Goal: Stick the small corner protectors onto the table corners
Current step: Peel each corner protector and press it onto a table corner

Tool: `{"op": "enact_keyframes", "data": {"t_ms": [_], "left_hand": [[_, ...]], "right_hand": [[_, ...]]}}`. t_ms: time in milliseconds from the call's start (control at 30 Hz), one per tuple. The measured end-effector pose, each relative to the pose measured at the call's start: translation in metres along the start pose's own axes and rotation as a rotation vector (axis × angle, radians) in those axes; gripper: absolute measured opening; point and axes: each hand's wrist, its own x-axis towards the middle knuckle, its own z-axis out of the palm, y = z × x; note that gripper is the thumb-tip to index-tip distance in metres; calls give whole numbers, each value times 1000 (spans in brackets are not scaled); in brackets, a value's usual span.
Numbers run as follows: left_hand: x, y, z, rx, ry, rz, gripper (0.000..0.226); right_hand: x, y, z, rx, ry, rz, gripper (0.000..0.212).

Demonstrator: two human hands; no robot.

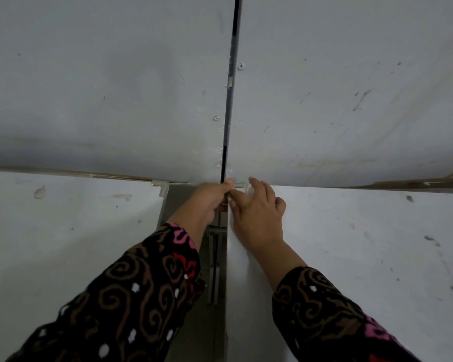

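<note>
The far left corner of the right-hand table (351, 244) is being covered by both hands. The right hand (256, 212) is being laid on the tabletop, fingers spread and relaxed, with the thumb pressing the corner edge. The left hand (209, 202) is being held against the corner's side, fingers curled and thumb tip on top. What it grips cannot be told. A clear corner protector (160, 188) is being carried on the far right corner of the left-hand table (63, 231).
</note>
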Motion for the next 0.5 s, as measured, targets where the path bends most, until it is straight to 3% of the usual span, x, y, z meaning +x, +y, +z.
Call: {"op": "enact_keyframes", "data": {"t_ms": [133,500], "left_hand": [[1,-6,5,-14,19,22,46],[-9,-8,8,0,9,87,37]], "right_hand": [[2,0,2,-18,-53,41,48],[2,-5,0,-50,-110,77,52]]}}
